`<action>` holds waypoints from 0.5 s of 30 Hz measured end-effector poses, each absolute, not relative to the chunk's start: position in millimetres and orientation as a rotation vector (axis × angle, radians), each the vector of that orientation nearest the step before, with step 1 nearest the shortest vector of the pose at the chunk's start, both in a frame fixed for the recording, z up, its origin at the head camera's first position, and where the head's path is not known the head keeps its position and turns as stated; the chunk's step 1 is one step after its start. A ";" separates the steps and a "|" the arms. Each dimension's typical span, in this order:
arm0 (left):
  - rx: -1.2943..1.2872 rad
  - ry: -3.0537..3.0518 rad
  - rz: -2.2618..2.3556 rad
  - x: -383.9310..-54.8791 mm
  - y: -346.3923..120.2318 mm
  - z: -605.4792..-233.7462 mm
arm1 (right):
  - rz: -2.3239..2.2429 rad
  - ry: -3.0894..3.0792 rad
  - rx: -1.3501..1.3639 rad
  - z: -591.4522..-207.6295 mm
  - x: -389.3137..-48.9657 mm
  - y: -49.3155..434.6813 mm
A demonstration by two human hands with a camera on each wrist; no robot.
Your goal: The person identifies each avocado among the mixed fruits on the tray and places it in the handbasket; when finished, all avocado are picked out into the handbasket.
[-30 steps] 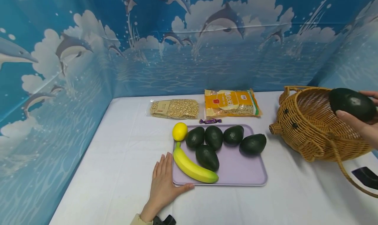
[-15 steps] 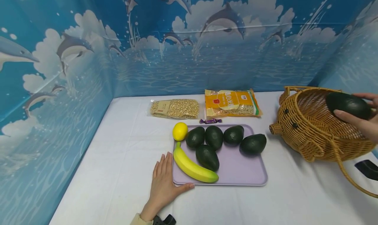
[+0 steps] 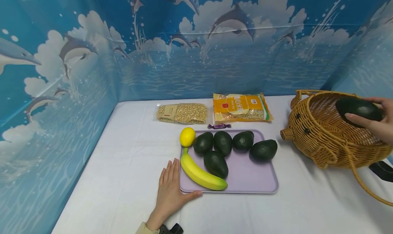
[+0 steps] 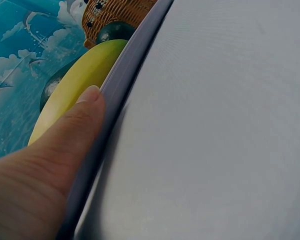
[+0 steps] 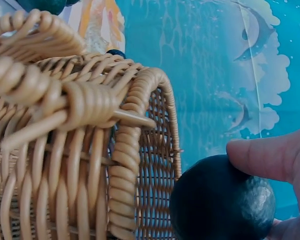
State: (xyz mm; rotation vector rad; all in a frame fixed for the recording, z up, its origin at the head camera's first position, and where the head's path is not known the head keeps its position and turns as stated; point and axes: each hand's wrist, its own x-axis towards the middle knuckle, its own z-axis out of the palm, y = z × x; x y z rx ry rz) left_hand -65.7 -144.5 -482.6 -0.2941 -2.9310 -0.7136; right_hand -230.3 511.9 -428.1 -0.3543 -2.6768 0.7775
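My right hand [image 3: 379, 119] grips a dark green avocado [image 3: 357, 112] over the mouth of a pig-shaped wicker basket [image 3: 325, 142] at the right. The right wrist view shows the thumb [image 5: 262, 157] on the avocado [image 5: 215, 205] beside the basket rim [image 5: 125, 185]. My left hand [image 3: 170, 191] lies with straight fingers at the front left corner of a lilac tray [image 3: 248, 179], its thumb along the edge. On the tray are a banana [image 3: 201, 174], a lemon [image 3: 187, 137] and several avocados [image 3: 216, 164]; one avocado [image 3: 263, 150] overlaps the right rim.
Behind the tray lie a wrapped purple candy [image 3: 219, 126], a clear bag of pale grains [image 3: 184, 113] and an orange-yellow packet [image 3: 241, 107]. A rope handle [image 3: 362, 184] hangs from the basket onto the white table. Dolphin-print cloth [image 3: 172, 63] encloses the back and sides.
My right hand has moved a little left and slightly down with the avocado, further over the basket. The left hand and the tray have stayed in place.
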 end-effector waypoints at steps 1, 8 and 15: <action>-0.296 -2.928 -0.714 -65.6 -144.6 -482.7 | 0.770 -2.678 -0.353 -435.7 -236.1 521.6; -0.291 -2.951 -0.716 -65.1 -144.6 -481.6 | 0.772 -2.693 -0.306 -423.4 -229.2 509.3; -0.295 -2.946 -0.709 -65.9 -144.9 -482.0 | 0.863 -2.666 -0.421 -373.4 -195.1 438.7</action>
